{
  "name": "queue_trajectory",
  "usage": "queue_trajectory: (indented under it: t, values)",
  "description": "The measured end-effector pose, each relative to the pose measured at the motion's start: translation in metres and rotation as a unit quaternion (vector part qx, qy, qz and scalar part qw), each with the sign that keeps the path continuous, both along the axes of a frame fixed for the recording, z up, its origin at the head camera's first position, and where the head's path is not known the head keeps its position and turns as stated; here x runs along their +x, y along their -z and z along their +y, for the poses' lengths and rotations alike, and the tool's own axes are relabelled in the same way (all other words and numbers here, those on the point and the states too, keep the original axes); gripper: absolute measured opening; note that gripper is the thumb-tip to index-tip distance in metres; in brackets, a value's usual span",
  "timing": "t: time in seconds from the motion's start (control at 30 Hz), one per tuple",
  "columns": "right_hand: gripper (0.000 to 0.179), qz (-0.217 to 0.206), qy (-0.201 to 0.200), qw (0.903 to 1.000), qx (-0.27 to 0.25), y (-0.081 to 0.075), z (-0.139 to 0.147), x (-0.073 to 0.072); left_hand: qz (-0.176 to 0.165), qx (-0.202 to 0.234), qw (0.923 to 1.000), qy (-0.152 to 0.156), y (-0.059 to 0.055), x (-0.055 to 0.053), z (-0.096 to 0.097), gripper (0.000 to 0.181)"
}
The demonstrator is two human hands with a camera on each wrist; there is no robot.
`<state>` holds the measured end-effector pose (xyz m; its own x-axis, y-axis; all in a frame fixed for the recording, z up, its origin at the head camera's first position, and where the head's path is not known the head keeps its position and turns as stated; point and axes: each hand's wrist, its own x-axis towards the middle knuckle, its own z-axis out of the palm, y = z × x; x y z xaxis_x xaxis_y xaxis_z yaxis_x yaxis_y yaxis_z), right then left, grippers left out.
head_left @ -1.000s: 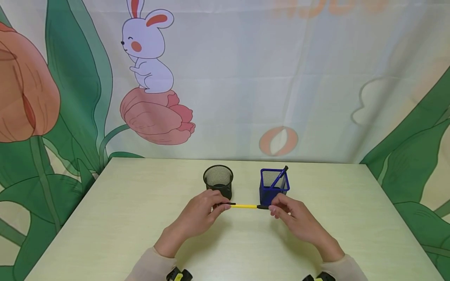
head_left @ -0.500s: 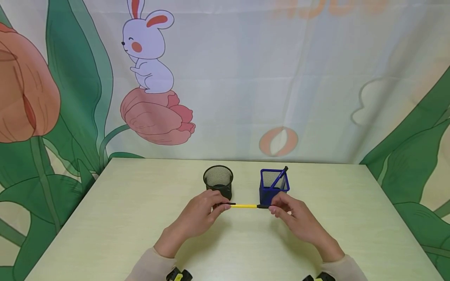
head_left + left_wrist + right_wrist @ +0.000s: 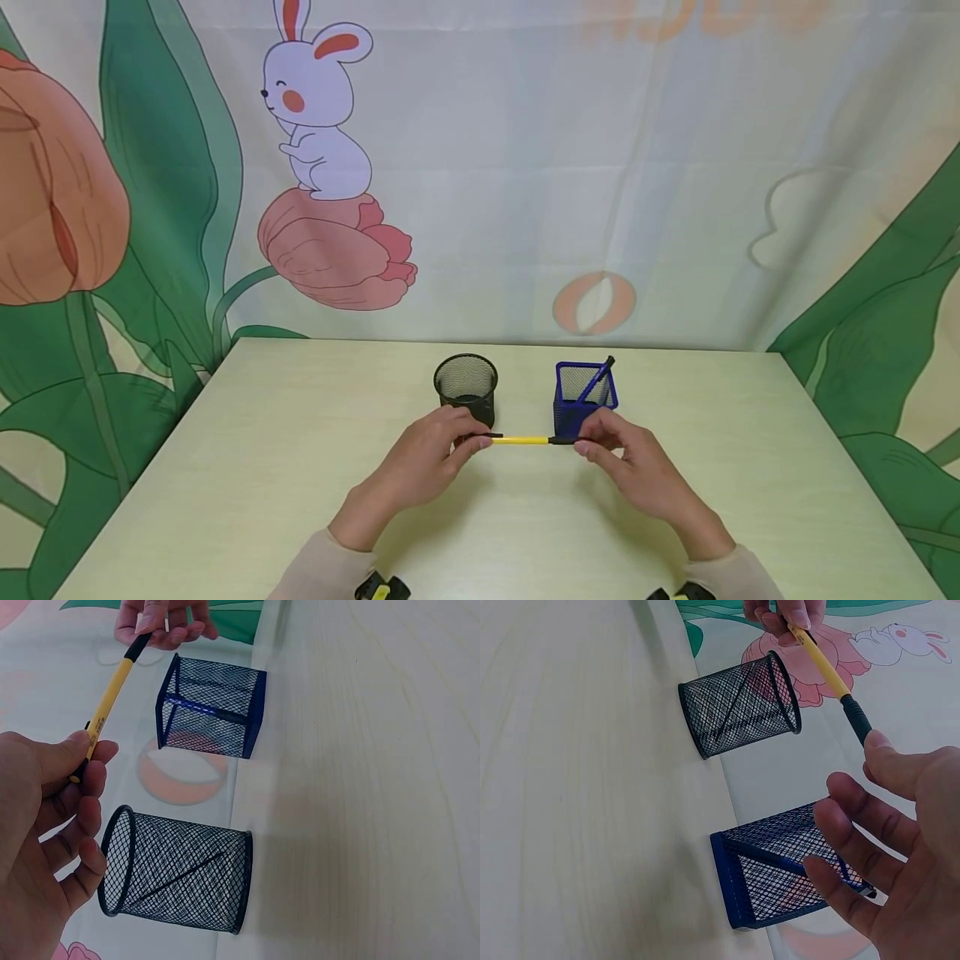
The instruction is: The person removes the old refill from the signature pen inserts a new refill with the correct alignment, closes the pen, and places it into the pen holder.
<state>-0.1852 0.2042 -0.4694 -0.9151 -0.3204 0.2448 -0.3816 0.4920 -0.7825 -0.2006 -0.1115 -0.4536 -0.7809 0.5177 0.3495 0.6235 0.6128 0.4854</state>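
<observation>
A yellow pen (image 3: 521, 440) with black ends is held level between both hands, in front of two mesh pen holders. My left hand (image 3: 427, 454) pinches its clip end between thumb and index finger, as the left wrist view shows on the pen (image 3: 110, 694). At the other end, thumb and fingertips of my right hand (image 3: 637, 471) pinch the black grip section; the tip is hidden there. Behind the left hand stands a round black mesh holder (image 3: 487, 408). Just beyond the right fingers is a square blue mesh holder (image 3: 567, 419) with a blue pen (image 3: 596, 382) leaning inside.
The pale wooden table (image 3: 262, 433) extends to both sides of the hands and toward the front. At its back edge hangs a printed cloth (image 3: 495, 167) with a rabbit and tulips. Both pen holders stand upright near that edge, with a gap between them.
</observation>
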Motion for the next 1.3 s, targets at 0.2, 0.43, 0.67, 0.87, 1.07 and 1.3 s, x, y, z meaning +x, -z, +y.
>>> queue_trajectory:
  t: [0.2, 0.43, 0.67, 0.87, 1.07, 1.3]
  values:
    - [0.01, 0.016, 0.011, 0.9998, -0.003, -0.0013, -0.0004, 0.0007, -0.001, 0.002, 1.0, 0.001, 0.0013, -0.0009, 0.0, 0.015]
    - [0.013, 0.014, 0.022, 0.9996, -0.006, -0.0021, 0.0005, 0.0012, -0.001, 0.005, 1.0, 0.006, 0.0009, -0.001, -0.0006, 0.015]
    - [0.016, 0.022, 0.029, 0.9993, -0.012, -0.0027, 0.0008, 0.0009, -0.001, 0.006, 1.0, 0.002, 0.0002, -0.0009, -0.0009, 0.014]
    - [0.014, 0.021, 0.029, 0.9993, -0.011, -0.0023, 0.0008, -0.0001, -0.001, 0.01, 0.9999, -0.002, 0.0, -0.0009, -0.0014, 0.013]
    - [0.014, 0.014, 0.031, 0.9993, -0.016, -0.0031, 0.0005, 0.0005, 0.01, 0.007, 0.9999, -0.004, 0.0018, -0.0017, -0.0009, 0.013]
    - [0.013, 0.011, 0.029, 0.9993, -0.022, -0.0041, 0.0013, 0.001, 0.024, 0.009, 0.9997, -0.007, 0.0025, -0.0018, 0.002, 0.012]
